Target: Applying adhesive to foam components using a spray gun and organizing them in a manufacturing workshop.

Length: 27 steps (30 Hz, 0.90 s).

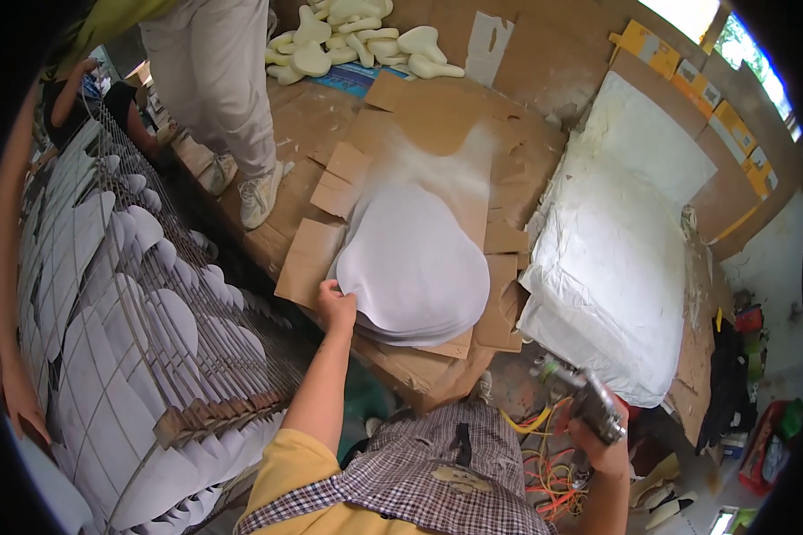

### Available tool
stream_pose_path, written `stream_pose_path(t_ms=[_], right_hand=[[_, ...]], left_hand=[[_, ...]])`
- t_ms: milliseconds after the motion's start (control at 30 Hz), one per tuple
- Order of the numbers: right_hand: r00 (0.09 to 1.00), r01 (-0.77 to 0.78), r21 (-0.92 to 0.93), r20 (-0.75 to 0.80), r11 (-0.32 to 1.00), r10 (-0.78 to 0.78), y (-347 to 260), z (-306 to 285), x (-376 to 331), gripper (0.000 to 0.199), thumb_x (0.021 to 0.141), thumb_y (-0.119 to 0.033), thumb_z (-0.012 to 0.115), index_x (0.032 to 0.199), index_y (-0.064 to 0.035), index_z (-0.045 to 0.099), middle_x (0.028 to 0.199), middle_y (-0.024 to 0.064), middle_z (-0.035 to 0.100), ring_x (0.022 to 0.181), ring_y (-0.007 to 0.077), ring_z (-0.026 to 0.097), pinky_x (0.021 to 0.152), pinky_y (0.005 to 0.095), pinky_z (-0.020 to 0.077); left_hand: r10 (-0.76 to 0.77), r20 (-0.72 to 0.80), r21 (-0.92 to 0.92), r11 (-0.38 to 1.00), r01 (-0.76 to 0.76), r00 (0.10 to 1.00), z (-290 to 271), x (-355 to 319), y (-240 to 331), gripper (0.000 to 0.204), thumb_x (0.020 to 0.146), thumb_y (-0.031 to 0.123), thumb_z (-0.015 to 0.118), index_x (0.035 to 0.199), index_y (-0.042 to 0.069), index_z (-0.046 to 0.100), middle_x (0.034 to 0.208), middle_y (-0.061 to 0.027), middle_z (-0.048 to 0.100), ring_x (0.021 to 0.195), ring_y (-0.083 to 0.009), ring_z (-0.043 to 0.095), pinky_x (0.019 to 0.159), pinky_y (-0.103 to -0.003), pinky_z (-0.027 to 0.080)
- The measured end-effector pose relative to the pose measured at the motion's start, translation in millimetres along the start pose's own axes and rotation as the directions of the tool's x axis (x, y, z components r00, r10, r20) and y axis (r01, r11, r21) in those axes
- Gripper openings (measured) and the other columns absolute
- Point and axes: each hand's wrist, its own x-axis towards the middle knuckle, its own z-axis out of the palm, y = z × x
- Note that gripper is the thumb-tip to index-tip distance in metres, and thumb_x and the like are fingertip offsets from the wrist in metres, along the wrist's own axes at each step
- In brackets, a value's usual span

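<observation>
The left hand (336, 306) has its fingers (330, 287) pinched on the near-left edge of the top sheet (412, 259), a pale, rounded, pear-shaped cutout lying on a stack of like pieces over cardboard (437, 116) on the desk. The right hand (598, 437), low and off to the right, is clenched around the grip of a metal spray gun (580, 392), nozzle aimed up toward the stack. The sheet looks thin, light and a little flexible, so it would likely bend if lifted from one corner; the edge is the sensible place to hold it, since the face appears freshly coated and would probably smear or stick to the fingers. To the right sits a white, crusted wrapped block (611, 267); to the left, wire racks (143, 330) carry rows of similar pale pieces. Farther up, another person's legs and shoes (260, 194) stand on the cardboard, with cream-coloured moulded shapes (348, 40) heaped beyond. How many sheets are in the stack is hard to tell, the right fingers are partly hidden behind the gun, and orange hose (549, 464) below is tangled and partly hidden by the person's own checked shirt.
</observation>
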Motion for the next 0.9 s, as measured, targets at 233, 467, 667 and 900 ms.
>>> stream_pose_path(t_ms=[233,467,667,900], right_hand=[[0.991,-0.087,0.017,-0.101,0.996,0.088,-7.0,-7.5,-11.4,0.059,0.071,0.003,0.062,0.127,0.0046,0.043,0.082,0.0065,0.06,0.071,0.0114,0.058,0.064,0.0233,0.0467],[0.998,-0.015,0.05,0.059,0.999,0.012,5.3,0.4,-28.9,0.062,0.067,0.007,0.06,0.127,0.0047,0.042,0.082,0.0083,0.061,0.072,0.0147,0.059,0.065,0.0282,0.0477],[0.983,-0.094,0.045,-0.153,0.995,0.1,-1.7,-15.9,-40.1,0.061,0.071,0.003,0.066,0.127,0.0043,0.042,0.081,0.0081,0.061,0.071,0.015,0.06,0.064,0.0277,0.0491],[0.975,-0.01,0.08,-0.219,0.997,0.028,2.4,2.2,-36.8,0.061,0.069,-0.002,0.064,0.126,0.0041,0.042,0.079,0.0088,0.061,0.069,0.0152,0.061,0.062,0.0268,0.0486]], left_hand=[[-0.228,0.151,-0.525,0.806,0.273,0.962,-3.2,-1.7,-9.8,0.049,0.076,0.004,0.064,0.121,0.003,0.046,0.104,-0.0096,0.056,0.087,-0.0196,0.057,0.068,-0.034,0.048],[-0.145,0.277,-0.377,0.893,0.247,0.95,-1.2,-28.3,4.0,0.047,0.08,0.003,0.057,0.125,0.008,0.043,0.104,-0.0097,0.057,0.086,-0.0205,0.057,0.057,-0.033,0.051],[-0.147,0.278,-0.449,0.854,0.264,0.949,-3.8,-35.7,10.8,0.047,0.078,-0.004,0.053,0.122,0.007,0.043,0.102,-0.0092,0.057,0.081,-0.0194,0.058,0.052,-0.03,0.052],[-0.028,0.355,-0.508,0.833,0.219,0.934,-0.6,-34.8,8.0,0.049,0.078,-0.005,0.051,0.124,0.009,0.041,0.107,-0.0093,0.055,0.084,-0.0212,0.059,0.056,-0.032,0.053]])
